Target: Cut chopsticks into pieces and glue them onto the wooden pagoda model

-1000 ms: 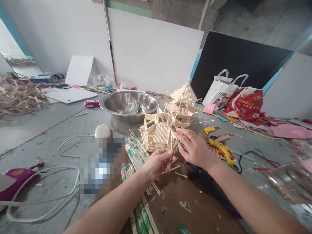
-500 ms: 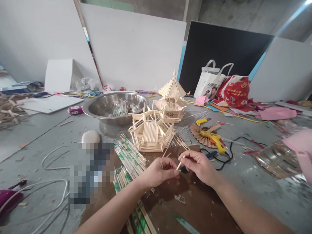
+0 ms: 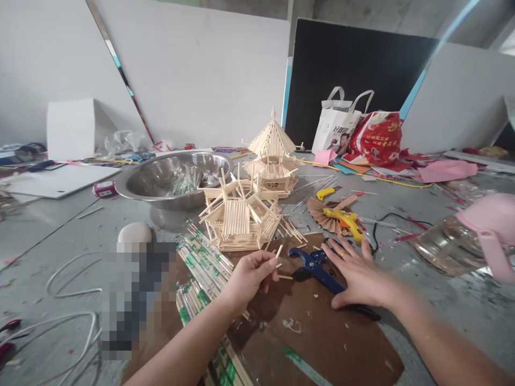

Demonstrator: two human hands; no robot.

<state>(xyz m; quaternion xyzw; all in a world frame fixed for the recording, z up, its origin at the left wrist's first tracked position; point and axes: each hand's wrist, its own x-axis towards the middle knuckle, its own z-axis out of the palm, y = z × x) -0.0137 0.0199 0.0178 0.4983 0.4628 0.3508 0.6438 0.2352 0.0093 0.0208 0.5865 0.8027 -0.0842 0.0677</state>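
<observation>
Pinched in the fingers of my left hand (image 3: pixel 255 273) is a short wooden stick (image 3: pixel 279 252), its tip pointing up. My right hand (image 3: pixel 354 268) is spread, palm down, over the handles of a blue cutter tool (image 3: pixel 322 271); whether it touches the handles I cannot tell. Just beyond my left hand stands a small pavilion model (image 3: pixel 241 220) built of sticks, with an open, partly covered roof. Behind it is a second stick pavilion (image 3: pixel 272 145) with a pointed roof. Wrapped chopsticks (image 3: pixel 207 262) lie in rows left of my left hand.
A steel basin (image 3: pixel 137 187) holding plastic wrappers stands at the back left. Right of the models lie a yellow glue gun (image 3: pixel 346 221) and its black cord. A pink-lidded clear bottle (image 3: pixel 446 252) lies at the right. Brown board (image 3: pixel 322 343) covers the floor before me.
My right hand has let go of the short stick and moved right, spreading over the blue cutter. My left hand keeps the stick. The view has shifted slightly to the right.
</observation>
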